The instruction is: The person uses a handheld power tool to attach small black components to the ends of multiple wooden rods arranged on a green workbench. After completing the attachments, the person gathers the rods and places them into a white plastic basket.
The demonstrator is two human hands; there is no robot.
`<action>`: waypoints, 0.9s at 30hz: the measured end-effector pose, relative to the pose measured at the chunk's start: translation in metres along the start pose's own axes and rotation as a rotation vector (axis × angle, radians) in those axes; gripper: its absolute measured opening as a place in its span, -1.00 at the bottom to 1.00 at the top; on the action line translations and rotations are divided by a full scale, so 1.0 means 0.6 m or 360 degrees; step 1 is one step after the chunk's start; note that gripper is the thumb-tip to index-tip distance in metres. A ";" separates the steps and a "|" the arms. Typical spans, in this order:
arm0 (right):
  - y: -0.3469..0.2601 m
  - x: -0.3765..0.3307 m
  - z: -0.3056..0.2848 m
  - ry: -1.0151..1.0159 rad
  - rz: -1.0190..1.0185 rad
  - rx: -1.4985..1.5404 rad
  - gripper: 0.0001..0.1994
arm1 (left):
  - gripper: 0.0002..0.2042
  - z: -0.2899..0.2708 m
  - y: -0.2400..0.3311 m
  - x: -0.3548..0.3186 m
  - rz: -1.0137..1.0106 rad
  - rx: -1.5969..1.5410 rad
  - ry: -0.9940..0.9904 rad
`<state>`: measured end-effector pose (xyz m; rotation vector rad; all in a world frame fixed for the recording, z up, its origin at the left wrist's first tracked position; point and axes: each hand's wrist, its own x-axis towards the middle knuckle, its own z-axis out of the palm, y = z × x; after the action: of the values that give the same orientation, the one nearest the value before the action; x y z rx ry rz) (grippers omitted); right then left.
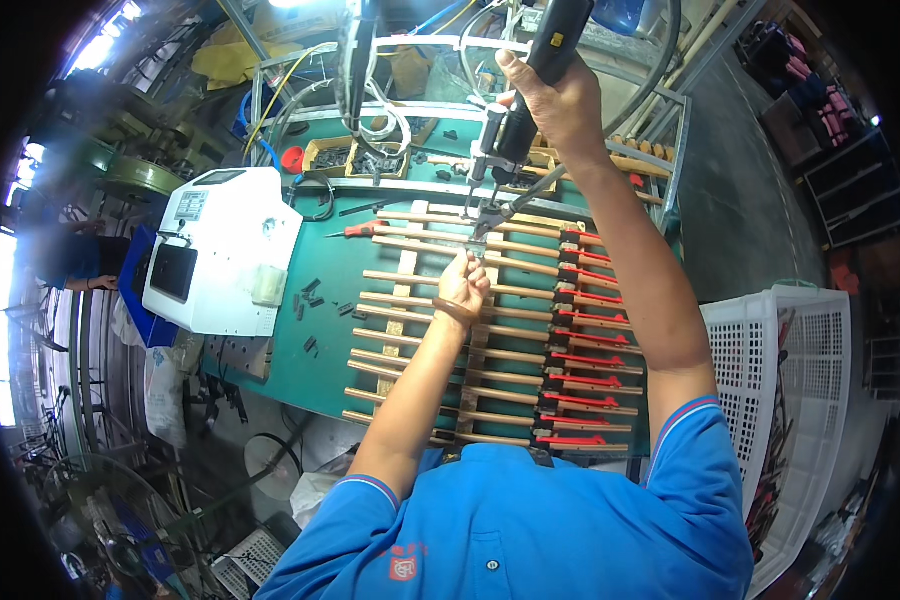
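My right hand (568,108) is wrapped round the black body of an electric screwdriver (558,42), thumb up along its side. The driver's metal front end (492,140) points down at a row of wooden rods (515,265). Just under its tip, my left hand (463,285) has its fingers pinched together at one of the far rods; what they hold is hidden. Red plastic pieces (585,400) with black parts sit along the right-hand ends of the rods. The rods lie side by side across a wooden rack (395,328) on the green table (320,385).
A white machine (235,250) stands at the left. A red-handled screwdriver (362,230) and loose black pieces (311,295) lie on the table. Boxes of small dark parts (355,160) are at the back. To the right is a white plastic crate (745,345); another person's hand (102,283) shows far left.
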<state>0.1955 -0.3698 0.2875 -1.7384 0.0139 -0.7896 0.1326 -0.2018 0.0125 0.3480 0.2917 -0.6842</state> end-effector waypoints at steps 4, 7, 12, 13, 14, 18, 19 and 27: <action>0.014 0.013 -0.019 0.0015 -0.0051 -0.0119 -0.61 | -0.81 -0.024 -0.001 -0.008 -0.0023 -0.0023 -0.0114; 0.017 0.017 -0.025 0.0050 -0.0068 -0.0161 -0.63 | -0.82 -0.006 0.010 -0.019 -0.0112 -0.0045 -0.0229; 0.049 0.047 -0.044 0.0192 -0.0149 -0.0288 -0.65 | -0.82 0.007 0.027 -0.057 -0.0216 -0.0111 -0.0243; 0.063 0.060 -0.052 0.0189 -0.0115 -0.0358 -0.69 | -0.83 0.002 0.029 -0.066 -0.0203 -0.0127 -0.0241; 0.080 0.072 -0.061 0.0187 -0.0081 -0.0428 -0.72 | -0.84 -0.001 0.031 -0.076 -0.0189 -0.0144 -0.0239; 0.128 0.084 -0.076 0.0340 -0.0121 -0.0723 -0.72 | -0.87 -0.028 0.051 -0.115 -0.0100 -0.0184 -0.0246; 0.135 0.082 -0.079 0.0409 -0.0152 -0.0837 -0.71 | -0.87 -0.030 0.052 -0.118 -0.0066 -0.0157 -0.0237; 0.209 0.047 -0.098 0.0426 0.0053 -0.0616 -0.61 | -0.86 -0.044 0.101 -0.155 0.0140 -0.0021 -0.0149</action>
<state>0.2355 -0.4728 0.1994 -1.9726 0.3989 -1.0411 0.0999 -0.0951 0.0361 0.3136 0.1906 -0.6098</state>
